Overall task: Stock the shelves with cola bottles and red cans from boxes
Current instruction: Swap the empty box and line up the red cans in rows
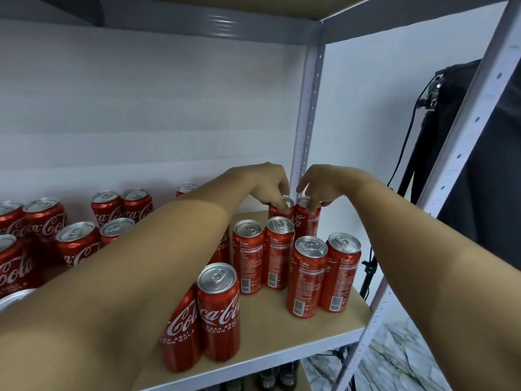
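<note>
Far left on the pale wooden shelf board (262, 331) stands a cluster of glossy red cans (45, 218), slim cylinders with brushed silver tops. Toward the middle, the left hand (267, 184) reaches to the far right corner and pinches the rim of a rear can (277, 211) from above with curled fingers, and just to its right the right hand (321, 184) likewise grips the top of the neighbouring can (308, 218), the two cans standing upright and touching. Nearer and rightward, six more upright cans stand loosely in pairs before the white perforated metal post (306, 114).
</note>
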